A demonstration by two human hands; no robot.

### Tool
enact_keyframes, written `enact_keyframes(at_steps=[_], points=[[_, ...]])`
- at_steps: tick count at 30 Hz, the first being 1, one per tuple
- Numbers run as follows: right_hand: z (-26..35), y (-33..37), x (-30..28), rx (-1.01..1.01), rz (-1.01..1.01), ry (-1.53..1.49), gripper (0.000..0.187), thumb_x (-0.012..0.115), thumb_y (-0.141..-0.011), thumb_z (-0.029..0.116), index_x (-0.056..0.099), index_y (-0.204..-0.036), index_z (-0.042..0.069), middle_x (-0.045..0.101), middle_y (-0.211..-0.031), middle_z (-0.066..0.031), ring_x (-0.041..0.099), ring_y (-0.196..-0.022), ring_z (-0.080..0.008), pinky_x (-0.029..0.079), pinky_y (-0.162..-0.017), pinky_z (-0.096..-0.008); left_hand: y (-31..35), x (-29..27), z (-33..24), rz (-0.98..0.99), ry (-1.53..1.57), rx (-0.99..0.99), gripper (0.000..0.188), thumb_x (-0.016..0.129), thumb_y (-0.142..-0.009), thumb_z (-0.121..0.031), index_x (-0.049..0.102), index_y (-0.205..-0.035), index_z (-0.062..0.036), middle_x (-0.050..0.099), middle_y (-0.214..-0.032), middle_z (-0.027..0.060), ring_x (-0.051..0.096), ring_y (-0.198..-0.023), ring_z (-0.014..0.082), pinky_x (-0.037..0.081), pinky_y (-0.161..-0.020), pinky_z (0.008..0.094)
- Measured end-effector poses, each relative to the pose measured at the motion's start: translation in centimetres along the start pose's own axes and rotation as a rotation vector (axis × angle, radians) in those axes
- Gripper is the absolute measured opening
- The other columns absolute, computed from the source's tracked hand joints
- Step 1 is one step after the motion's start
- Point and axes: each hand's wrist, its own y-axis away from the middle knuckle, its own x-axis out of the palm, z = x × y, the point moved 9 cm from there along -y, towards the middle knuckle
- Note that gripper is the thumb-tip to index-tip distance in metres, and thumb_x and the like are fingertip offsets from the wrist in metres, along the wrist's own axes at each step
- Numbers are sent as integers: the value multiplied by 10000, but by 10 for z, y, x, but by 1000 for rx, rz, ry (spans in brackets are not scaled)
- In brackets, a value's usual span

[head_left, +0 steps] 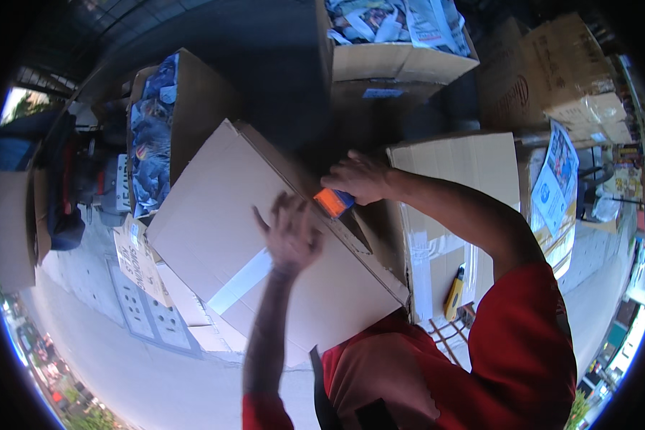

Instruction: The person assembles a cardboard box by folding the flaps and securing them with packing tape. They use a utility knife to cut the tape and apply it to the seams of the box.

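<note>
A large brown cardboard box (201,186) stands tilted in front of my body, one broad side turned up toward me. Across that side runs a pale strip of tape (240,283). My left hand (292,233) lies over this side with its fingers spread, slightly blurred and holding nothing. At the box's right-hand upper edge, my right hand (358,179) is closed around an orange and dark blue block-like object (334,202); its exact kind is unclear. A yellow utility knife (454,294) rests on the taped carton (466,172) to the right.
Crumpled newspaper fills an open carton (401,63) at the far side. Another open carton (201,107), holding bluish stuffing, stands at the left. Large boxes (552,72) are stacked at the far right. A printed sheet (554,183) hangs over a box below them.
</note>
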Motion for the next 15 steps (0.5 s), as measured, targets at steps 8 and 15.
enact_keyframes(at_steps=[8, 15], points=[[2, -4, 3, 29, -61, 36, 609, 788, -727, 138, 539, -1278, 209, 668, -1037, -60, 667, -1039, -257, 426, -919, -479, -49, 50, 30, 461, 13, 566, 471, 704, -835, -574, 672, -987, -129, 621, -1103, 48, 591, -1144, 208, 262, -1191, 536], [-8, -16, 23, 81, -360, 83, 327, 659, -863, 249, 614, -1187, 266, 665, -994, -37, 672, -999, -222, 440, -911, -455, -60, 61, 39, 419, 92, 562, 471, 712, -804, -605, 678, -896, -144, 606, -959, 20, 570, -988, 232, 354, -1044, 466]])
